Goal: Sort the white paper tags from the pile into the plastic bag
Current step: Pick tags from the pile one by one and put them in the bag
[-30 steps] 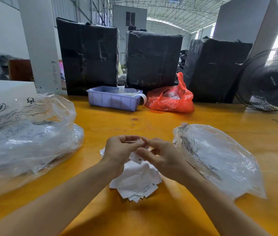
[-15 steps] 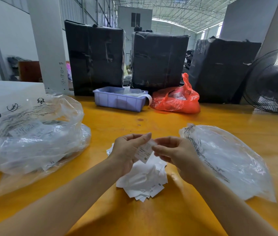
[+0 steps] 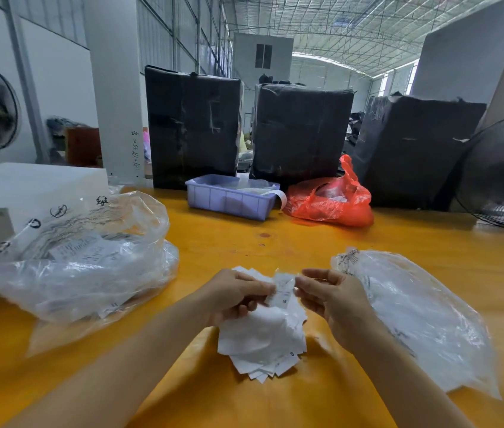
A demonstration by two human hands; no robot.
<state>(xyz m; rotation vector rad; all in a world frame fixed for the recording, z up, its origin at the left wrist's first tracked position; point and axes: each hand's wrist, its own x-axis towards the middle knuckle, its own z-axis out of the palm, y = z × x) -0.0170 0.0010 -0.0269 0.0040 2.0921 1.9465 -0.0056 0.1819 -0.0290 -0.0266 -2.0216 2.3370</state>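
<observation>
Spread over the yellow worktop (image 3: 275, 242): a bulging clear bag of tags (image 3: 84, 261) at left, a flatter clear plastic bag (image 3: 423, 316) lying at right, and between them a heap of white paper tags (image 3: 263, 341). Raised just above that heap, forearms reaching in from below, left hand (image 3: 232, 296) and right hand (image 3: 334, 299) facing each other, each pinching an edge of a single white tag (image 3: 283, 288) marked S.

Your 2 forearms are bare, with no sleeves in view. Your left hand (image 3: 233, 296) and right hand (image 3: 334, 301) wear no gloves. No rings or watch show.
</observation>
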